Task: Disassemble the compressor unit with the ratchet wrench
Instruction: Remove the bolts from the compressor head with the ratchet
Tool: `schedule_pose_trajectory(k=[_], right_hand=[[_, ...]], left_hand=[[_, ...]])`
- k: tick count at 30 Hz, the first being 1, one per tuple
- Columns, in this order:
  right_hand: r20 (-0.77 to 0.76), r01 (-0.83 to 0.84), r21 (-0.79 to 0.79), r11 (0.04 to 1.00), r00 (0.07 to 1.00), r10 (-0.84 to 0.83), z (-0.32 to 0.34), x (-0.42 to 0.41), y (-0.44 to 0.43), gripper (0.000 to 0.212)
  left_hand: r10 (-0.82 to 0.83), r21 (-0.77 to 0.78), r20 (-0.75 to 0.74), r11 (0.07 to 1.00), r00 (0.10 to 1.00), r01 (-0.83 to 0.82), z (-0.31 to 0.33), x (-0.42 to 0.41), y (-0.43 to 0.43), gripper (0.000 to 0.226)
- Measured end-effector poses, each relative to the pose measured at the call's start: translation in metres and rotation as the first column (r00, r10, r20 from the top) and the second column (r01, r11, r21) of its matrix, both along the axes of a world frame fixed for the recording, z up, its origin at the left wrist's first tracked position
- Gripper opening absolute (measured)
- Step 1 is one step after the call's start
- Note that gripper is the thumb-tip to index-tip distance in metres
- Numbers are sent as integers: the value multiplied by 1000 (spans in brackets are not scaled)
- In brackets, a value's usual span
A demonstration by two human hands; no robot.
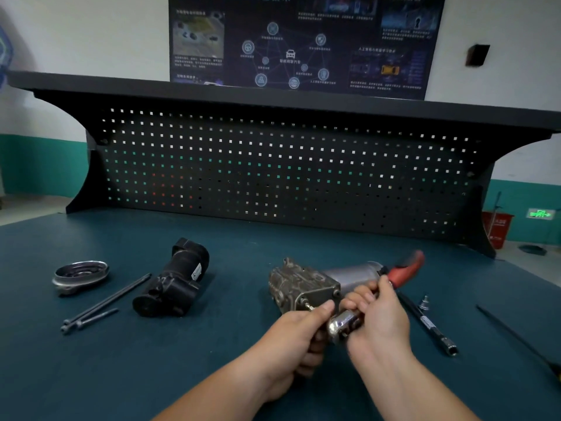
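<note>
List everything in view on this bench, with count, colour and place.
compressor unit: one, grey, bench centre
ratchet wrench: one, chrome with red grip, at the compressor unit
motor housing: one, black, left of centre
round cover: one, silver, far left
long bolts: about three, dark, between round cover and motor housing
extension bar: one, black, right of the hands
small socket: one, silver, beside the extension bar
thin rod: one, black, far right
pegboard: one, black, behind
left hand: grips wrench head end
right hand: grips wrench handle
</note>
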State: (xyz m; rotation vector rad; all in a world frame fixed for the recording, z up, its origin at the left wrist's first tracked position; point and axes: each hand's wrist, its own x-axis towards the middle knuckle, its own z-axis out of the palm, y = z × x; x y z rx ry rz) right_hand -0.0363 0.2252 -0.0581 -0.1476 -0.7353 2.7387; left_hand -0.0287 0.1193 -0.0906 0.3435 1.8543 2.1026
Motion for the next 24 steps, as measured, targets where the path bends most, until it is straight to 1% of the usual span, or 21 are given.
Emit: schedule_pose_trajectory(k=[1, 2, 4, 5, 7, 9, 10, 11, 13, 15, 17, 19, 20, 21, 22, 23, 24], right_hand=[[-2, 3, 7, 1000, 1000, -3, 0, 0, 0, 34], [-28, 18, 71, 997, 999, -16, 0, 0, -1, 33], [-167, 93, 292, 952, 985, -45, 2, 4, -5, 33], [-255, 141, 413, 900, 966, -34, 3, 8, -8, 32], [-397, 211, 602, 770, 916, 59, 5, 15, -14, 32], [-456, 251, 701, 668, 877, 149, 6, 20, -17, 35], [-461, 257, 720, 645, 871, 168, 7, 22, -17, 36], [-459, 255, 725, 640, 872, 172, 8, 22, -16, 35], [-428, 236, 714, 660, 892, 144, 10, 21, -14, 32], [-358, 195, 655, 730, 931, 72, 10, 18, -13, 32], [-243, 140, 501, 854, 970, -16, 7, 12, -10, 33], [-94, 55, 258, 965, 995, -32, 4, 6, -5, 33], [-37, 25, 152, 988, 999, -19, 3, 3, -3, 33], [-6, 11, 100, 995, 1000, -11, 2, 1, -1, 33], [-1, 12, 111, 994, 1000, -12, 1, 0, -1, 33], [-23, 32, 175, 984, 999, -28, 1, -1, -1, 33], [-78, 67, 274, 959, 996, -48, 1, -1, -2, 32]], left_hand=[[11, -14, 10, 1000, 1000, -11, 0, 0, 0, 54], [14, -30, 21, 999, 1000, -13, 1, 0, 0, 54], [10, -61, 40, 998, 999, -7, 2, 2, -2, 55], [13, -71, 41, 997, 999, -11, 2, 3, -3, 55], [22, -69, 27, 997, 999, -20, 3, 3, -4, 58], [16, -53, 8, 998, 1000, -16, 3, 3, -4, 60], [14, -51, 2, 999, 1000, -14, 2, 3, -4, 62], [12, -54, -3, 998, 1000, -12, 2, 3, -3, 63], [9, -53, -7, 999, 1000, -9, 2, 2, -2, 63], [1, -32, 2, 999, 1000, -1, 3, 2, -1, 62], [-7, -13, 9, 1000, 1000, 7, 3, 2, -1, 62], [-7, 0, 12, 1000, 1000, 7, 3, 1, 0, 61], [-5, 1, 8, 1000, 1000, 5, 2, 1, 0, 61], [-2, -2, 3, 1000, 1000, 2, 3, 1, 1, 61], [1, -8, -1, 1000, 1000, -1, 2, 1, 1, 60], [1, -14, -4, 1000, 1000, -1, 3, 2, 1, 60], [-2, -17, -8, 1000, 1000, 2, 2, 2, 1, 59]])
